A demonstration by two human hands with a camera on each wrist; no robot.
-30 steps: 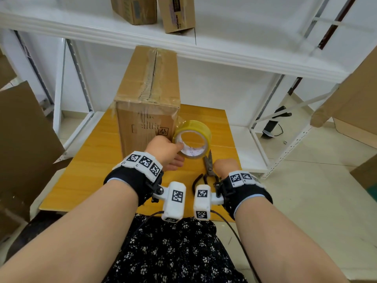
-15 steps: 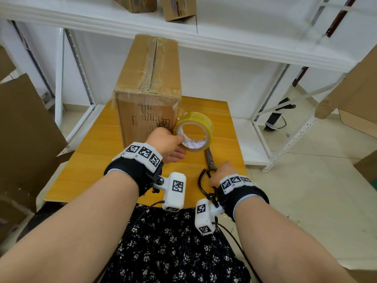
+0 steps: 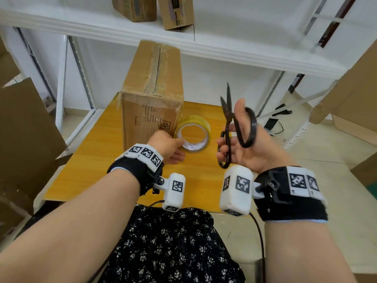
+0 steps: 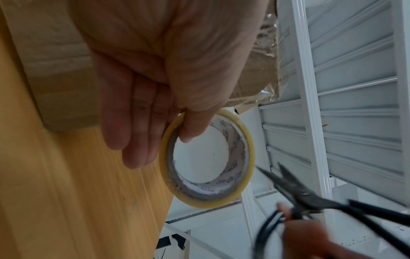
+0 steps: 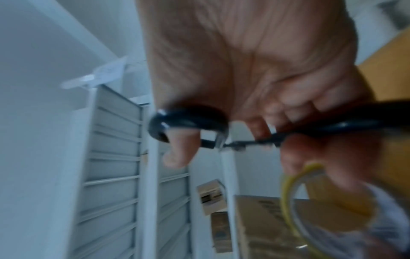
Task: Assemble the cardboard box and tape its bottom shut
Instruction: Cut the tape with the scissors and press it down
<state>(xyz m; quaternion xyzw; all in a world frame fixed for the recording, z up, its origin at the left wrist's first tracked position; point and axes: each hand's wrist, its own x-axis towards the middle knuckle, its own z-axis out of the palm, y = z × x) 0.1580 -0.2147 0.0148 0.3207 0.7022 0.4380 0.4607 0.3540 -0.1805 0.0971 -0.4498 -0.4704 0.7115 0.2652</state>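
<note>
A tall cardboard box [image 3: 153, 94] stands on the yellow wooden table [image 3: 98, 152], its top seam covered with clear tape. My left hand [image 3: 169, 147] holds a yellowish roll of tape [image 3: 194, 133] beside the box's near right corner, thumb inside the core [image 4: 193, 129]; the roll [image 4: 206, 157] hangs just above the table. My right hand [image 3: 242, 144] is raised to the right and grips black scissors [image 3: 234, 123] by the handles, blades slightly parted and pointing up. In the right wrist view the thumb goes through one loop of the scissors [image 5: 188, 122].
White metal shelving [image 3: 224, 48] runs behind and above the table, with small cardboard boxes [image 3: 175, 11] on its shelf. Flat cardboard sheets [image 3: 22, 139] lean at the left, and more cardboard [image 3: 355, 88] stands at the right. A floral-patterned lap sits at the table's near edge.
My right hand has lifted the scissors off the table and turned palm up, blades now pointing up. The left hand keeps its hold on the tape roll by the box.
</note>
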